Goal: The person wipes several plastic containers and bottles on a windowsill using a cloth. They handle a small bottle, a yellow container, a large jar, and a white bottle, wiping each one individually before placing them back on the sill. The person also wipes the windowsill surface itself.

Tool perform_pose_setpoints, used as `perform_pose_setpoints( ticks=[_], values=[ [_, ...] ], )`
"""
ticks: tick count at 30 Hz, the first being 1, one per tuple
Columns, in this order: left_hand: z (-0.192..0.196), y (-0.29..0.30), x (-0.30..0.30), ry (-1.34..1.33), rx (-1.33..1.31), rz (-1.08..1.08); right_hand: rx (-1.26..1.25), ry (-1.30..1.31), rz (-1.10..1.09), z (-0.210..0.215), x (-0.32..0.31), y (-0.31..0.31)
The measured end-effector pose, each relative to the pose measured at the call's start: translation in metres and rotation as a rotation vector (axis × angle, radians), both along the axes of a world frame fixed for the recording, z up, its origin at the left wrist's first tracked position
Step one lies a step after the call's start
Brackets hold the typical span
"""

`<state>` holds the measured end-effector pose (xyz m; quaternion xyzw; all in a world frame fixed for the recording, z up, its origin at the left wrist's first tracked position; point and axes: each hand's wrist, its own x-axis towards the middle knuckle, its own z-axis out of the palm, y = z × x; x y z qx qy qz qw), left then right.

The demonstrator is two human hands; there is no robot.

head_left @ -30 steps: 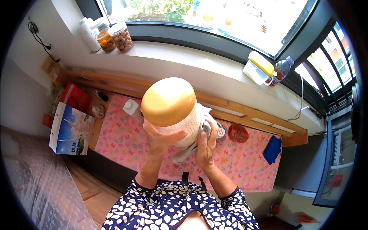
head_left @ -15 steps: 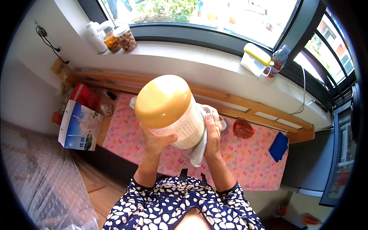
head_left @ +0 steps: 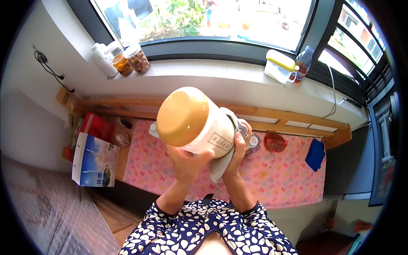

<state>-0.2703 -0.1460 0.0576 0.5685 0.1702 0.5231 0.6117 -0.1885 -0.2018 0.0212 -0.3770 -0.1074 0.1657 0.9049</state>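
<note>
Between my hands, tilted above the pink table cover, is a large pale plastic jar (head_left: 216,132) with a broad glossy orange-yellow lid (head_left: 183,117). The lid end points up and to the left. My left hand (head_left: 190,163) grips the jar's near lower side, its thumb across the body and the other fingers mostly hidden. On the right, my right hand (head_left: 238,149) is closed on a grey cloth (head_left: 222,165) and presses it around the jar's base end. Dark printed characters in a frame show on the jar's side facing me.
A pink patterned cover (head_left: 272,182) lies over the wooden-railed surface. On it are a red plastic bag (head_left: 275,142) and a blue folded item (head_left: 315,155). A blue-and-white carton (head_left: 94,161) stands left. The sill holds jars (head_left: 138,61), a yellow-lidded container (head_left: 280,66) and a bottle (head_left: 302,63).
The jar has turned between my hands, bringing a framed label into view where rows of small print showed. My right hand and the cloth have shifted along its base. The view has moved slightly.
</note>
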Motion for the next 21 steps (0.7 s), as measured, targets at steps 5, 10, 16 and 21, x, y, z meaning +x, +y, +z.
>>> perform_pose_setpoints(
  ticks=[5,10,16,21],
  values=[
    [-0.001,0.043,-0.013,-0.116,-0.090,-0.060,-0.256,-0.568,-0.122,0.000,-0.019,0.015],
    [-0.022,0.082,-0.036,0.050,0.074,-0.185,-0.307,-0.853,-0.079,0.058,-0.020,0.041],
    [-0.035,0.097,-0.074,0.057,0.016,-0.467,-0.301,-0.551,0.658,0.110,0.001,0.071],
    [-0.040,0.110,-0.093,0.028,-0.059,-0.384,-0.237,-0.522,0.515,0.088,-0.027,0.084]
  ],
)
